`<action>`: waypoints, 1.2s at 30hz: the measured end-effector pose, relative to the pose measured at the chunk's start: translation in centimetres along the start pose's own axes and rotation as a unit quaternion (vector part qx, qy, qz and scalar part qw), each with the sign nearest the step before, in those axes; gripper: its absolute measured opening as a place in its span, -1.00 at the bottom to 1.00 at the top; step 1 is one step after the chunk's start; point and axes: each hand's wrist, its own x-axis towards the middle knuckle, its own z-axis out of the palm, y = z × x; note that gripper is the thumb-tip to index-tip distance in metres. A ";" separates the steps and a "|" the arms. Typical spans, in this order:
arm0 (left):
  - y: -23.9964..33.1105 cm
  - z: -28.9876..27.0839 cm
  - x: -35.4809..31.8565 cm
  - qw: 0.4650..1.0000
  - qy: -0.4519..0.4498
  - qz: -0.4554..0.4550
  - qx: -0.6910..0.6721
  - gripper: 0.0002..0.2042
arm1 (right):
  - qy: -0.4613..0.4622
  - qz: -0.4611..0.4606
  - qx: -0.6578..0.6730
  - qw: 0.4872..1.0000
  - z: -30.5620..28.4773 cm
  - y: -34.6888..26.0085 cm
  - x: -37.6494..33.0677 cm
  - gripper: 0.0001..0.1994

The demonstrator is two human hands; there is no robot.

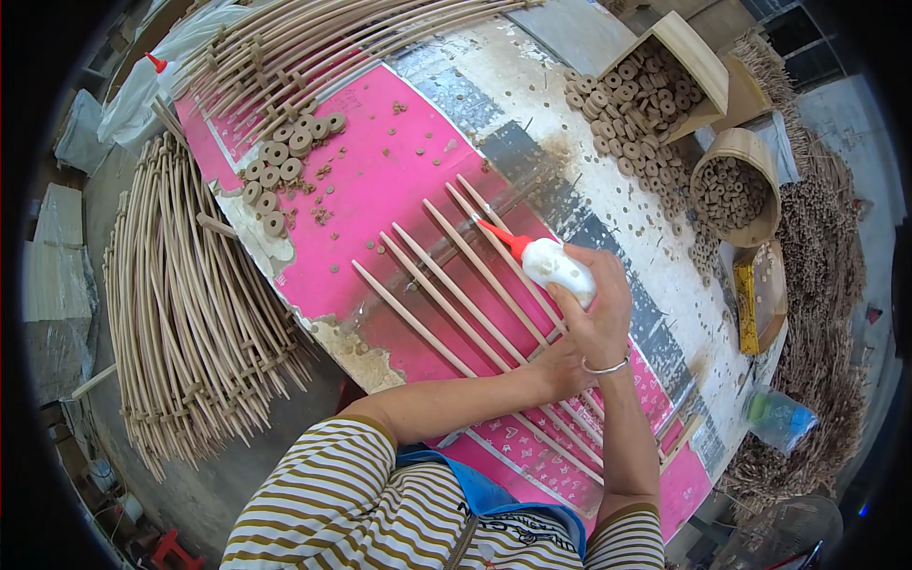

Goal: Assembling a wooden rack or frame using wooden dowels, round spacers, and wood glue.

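My right hand (603, 299) is wrapped round a white squeeze bottle (559, 270) with a red pointed nozzle. The bottle is tilted, and its nozzle tip sits at the upper part of one of the rightmost wooden rods (484, 271); whether it touches is too small to tell. Several such slim, pale rods lie side by side, slanting across the pink table covering (380, 171), tapered ends pointing away from me. My left hand (564, 370) rests low over the rods, beneath my right wrist. My right forearm and wrist hide most of its fingers.
Small wooden rings (285, 157) lie at the table's left edge. Rods with crosspieces (190, 313) stand bundled at left; more lie (313, 47) at the far side. A tipped wooden box (708, 71) and a round tub (765, 185) spill rings at right. A plastic bottle (779, 418) stands near.
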 end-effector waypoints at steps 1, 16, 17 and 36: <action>0.0 0.0 0.0 0.999 -0.008 0.023 0.031 -0.65 | -0.001 0.000 -0.001 1.000 -0.2 -0.1 -0.1 -0.53; -0.7 1.8 0.0 0.985 0.021 -0.022 -0.171 -0.67 | -0.032 0.002 0.050 0.998 1.1 -1.4 -0.7 -0.51; -0.8 1.8 0.0 0.985 0.021 -0.022 -0.172 -0.67 | -0.028 0.006 0.049 0.998 1.0 -1.4 -0.8 -0.51; -1.9 4.0 -1.3 0.987 0.061 -0.005 -0.151 -0.55 | -0.066 -0.020 0.088 0.994 2.2 -2.9 -1.6 -0.53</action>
